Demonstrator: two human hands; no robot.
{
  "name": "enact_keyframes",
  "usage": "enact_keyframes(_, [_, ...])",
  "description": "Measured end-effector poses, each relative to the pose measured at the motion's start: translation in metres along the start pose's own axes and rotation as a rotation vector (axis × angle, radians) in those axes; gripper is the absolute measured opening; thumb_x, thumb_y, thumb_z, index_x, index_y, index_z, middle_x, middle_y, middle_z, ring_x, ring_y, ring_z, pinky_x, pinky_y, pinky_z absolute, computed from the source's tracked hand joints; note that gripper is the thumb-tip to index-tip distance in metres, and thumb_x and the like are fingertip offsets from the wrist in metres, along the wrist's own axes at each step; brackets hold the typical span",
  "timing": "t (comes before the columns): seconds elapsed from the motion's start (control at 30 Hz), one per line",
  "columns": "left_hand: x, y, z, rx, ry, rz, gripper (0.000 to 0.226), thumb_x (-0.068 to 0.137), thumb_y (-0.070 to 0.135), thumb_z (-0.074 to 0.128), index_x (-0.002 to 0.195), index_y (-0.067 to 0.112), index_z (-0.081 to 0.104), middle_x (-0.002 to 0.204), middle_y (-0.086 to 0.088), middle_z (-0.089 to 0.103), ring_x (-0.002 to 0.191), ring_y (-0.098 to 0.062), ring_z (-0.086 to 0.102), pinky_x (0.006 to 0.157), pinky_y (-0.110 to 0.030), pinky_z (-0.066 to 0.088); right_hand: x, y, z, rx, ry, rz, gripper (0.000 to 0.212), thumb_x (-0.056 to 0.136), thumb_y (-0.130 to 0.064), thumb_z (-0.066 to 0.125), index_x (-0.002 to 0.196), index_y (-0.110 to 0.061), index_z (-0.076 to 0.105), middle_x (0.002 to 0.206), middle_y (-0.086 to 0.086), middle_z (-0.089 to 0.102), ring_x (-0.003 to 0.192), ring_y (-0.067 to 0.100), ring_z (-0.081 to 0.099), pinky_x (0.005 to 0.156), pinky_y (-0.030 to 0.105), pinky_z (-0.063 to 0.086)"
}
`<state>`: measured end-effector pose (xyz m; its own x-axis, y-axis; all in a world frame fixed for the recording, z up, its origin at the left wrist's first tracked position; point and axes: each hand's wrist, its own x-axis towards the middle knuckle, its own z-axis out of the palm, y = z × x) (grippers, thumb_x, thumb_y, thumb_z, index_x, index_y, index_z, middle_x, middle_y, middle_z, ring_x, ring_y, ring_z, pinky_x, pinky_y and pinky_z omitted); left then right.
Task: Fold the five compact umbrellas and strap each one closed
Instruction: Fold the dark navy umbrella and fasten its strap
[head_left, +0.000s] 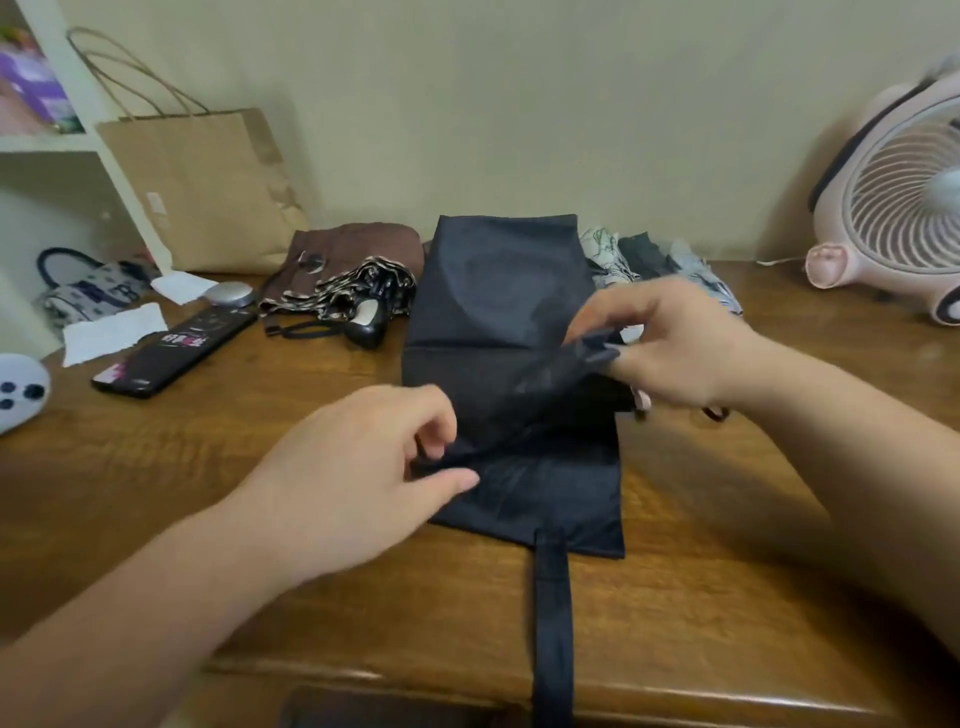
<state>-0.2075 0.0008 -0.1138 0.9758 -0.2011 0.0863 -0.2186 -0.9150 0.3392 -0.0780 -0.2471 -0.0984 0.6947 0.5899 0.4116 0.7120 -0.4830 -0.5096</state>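
Head camera looks down on a wooden table (218, 467), and we see both hands on one black umbrella (498, 291) that lies flat in the middle of it. The left hand (358, 467) pinches a fold of the black cloth between the thumb and the curled fingers, at the left edge of the umbrella. The right hand (670, 343) pinches another piece of the same cloth with its fingertips and holds it a little above the rest, so the cloth runs in a slope from one grip to the other. Both grips are closed tight on the cloth.

Below the left grip, toward the near edge of the table, the cloth lies flat, and a black strap (553, 613) goes from its lower edge over the table edge. Just under the right grip we see a small pink part, but we cannot tell what it is.

Beyond the left grip, near the wall, lies a brown umbrella (358, 247), and in front of it a black and cream umbrella (343, 291) with a black handle. Beyond the right grip, behind the black cloth, lies a white umbrella (605, 254) with drawings, and some dark grey cloth beside it. Well to the left of the left grip we see a paper bag (208, 187) and a flat black box (176, 348). Well to the right of the right grip stands a pink fan (904, 208).
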Motion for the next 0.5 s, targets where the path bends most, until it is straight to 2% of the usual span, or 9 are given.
enact_keyframes(0.07, [0.029, -0.025, 0.003, 0.115, 0.073, 0.083, 0.045, 0.077, 0.06, 0.075, 0.111, 0.041, 0.052, 0.115, 0.024, 0.05, 0.111, 0.0, 0.045, 0.097, -0.029, 0.045, 0.018, 0.008, -0.006, 0.25, 0.079, 0.238, 0.015, 0.091, 0.0, 0.066, 0.085, -0.008, 0.076, 0.082, 0.0, 0.078, 0.072, 0.006, 0.068, 0.068, 0.025, 0.059])
enact_keyframes(0.1, [0.045, -0.033, 0.004, 0.113, 0.109, 0.122, 0.056, 0.075, 0.058, 0.078, 0.119, 0.036, 0.051, 0.122, 0.017, 0.047, 0.119, -0.007, 0.042, 0.104, -0.034, 0.042, 0.026, 0.013, -0.006, 0.283, 0.104, 0.314, 0.014, 0.092, 0.0, 0.066, 0.086, -0.006, 0.077, 0.086, 0.005, 0.078, 0.075, 0.008, 0.07, 0.068, 0.027, 0.06])
enact_keyframes(0.17, [0.075, -0.039, 0.01, 0.078, 0.202, 0.185, 0.066, 0.073, 0.053, 0.082, 0.126, 0.027, 0.051, 0.126, 0.007, 0.046, 0.122, -0.018, 0.042, 0.108, -0.042, 0.04, 0.041, 0.022, 0.0, 0.285, 0.182, 0.448, 0.011, 0.092, -0.008, 0.067, 0.089, -0.008, 0.078, 0.086, 0.004, 0.078, 0.076, 0.011, 0.071, 0.066, 0.026, 0.058])
enact_keyframes(0.23, [0.108, -0.048, 0.013, 0.034, 0.335, 0.227, 0.063, 0.076, 0.043, 0.084, 0.126, 0.022, 0.052, 0.125, 0.001, 0.051, 0.12, -0.024, 0.047, 0.107, -0.045, 0.041, 0.056, 0.037, 0.008, 0.304, 0.267, 0.587, 0.014, 0.091, -0.011, 0.065, 0.094, -0.003, 0.075, 0.082, 0.006, 0.074, 0.072, 0.018, 0.067, 0.064, 0.03, 0.054])
enact_keyframes(0.3, [0.138, -0.055, 0.012, -0.151, 0.397, 0.12, 0.055, 0.079, 0.034, 0.084, 0.124, 0.025, 0.052, 0.124, 0.001, 0.058, 0.118, -0.023, 0.053, 0.104, -0.043, 0.043, 0.067, 0.051, 0.015, 0.314, 0.291, 0.691, 0.014, 0.088, -0.01, 0.06, 0.084, 0.001, 0.067, 0.076, 0.014, 0.061, 0.071, 0.022, 0.057, 0.059, 0.035, 0.046])
enact_keyframes(0.37, [0.157, -0.063, 0.016, -0.351, 0.418, -0.019, 0.053, 0.079, 0.036, 0.085, 0.119, 0.031, 0.05, 0.122, 0.003, 0.061, 0.115, -0.017, 0.057, 0.102, -0.038, 0.046, 0.075, 0.063, 0.019, 0.265, 0.308, 0.741, 0.008, 0.085, -0.009, 0.054, 0.079, -0.008, 0.059, 0.075, 0.014, 0.049, 0.071, 0.022, 0.046, 0.059, 0.035, 0.035])
enact_keyframes(0.43, [0.163, -0.07, 0.028, -0.425, 0.439, -0.159, 0.062, 0.076, 0.045, 0.087, 0.122, 0.03, 0.047, 0.127, 0.004, 0.058, 0.117, -0.015, 0.056, 0.099, -0.032, 0.045, 0.078, 0.068, 0.019, 0.196, 0.357, 0.733, 0.012, 0.086, -0.012, 0.055, 0.086, -0.005, 0.064, 0.076, 0.011, 0.058, 0.069, 0.023, 0.052, 0.058, 0.033, 0.041])
enact_keyframes(0.5, [0.159, -0.071, 0.034, -0.5, 0.391, -0.29, 0.075, 0.075, 0.053, 0.085, 0.131, 0.02, 0.049, 0.126, 0.004, 0.057, 0.114, -0.015, 0.056, 0.092, -0.03, 0.045, 0.067, 0.064, 0.013, 0.028, 0.398, 0.636, 0.015, 0.09, -0.016, 0.054, 0.101, -0.012, 0.063, 0.08, -0.001, 0.065, 0.072, 0.02, 0.059, 0.06, 0.031, 0.047])
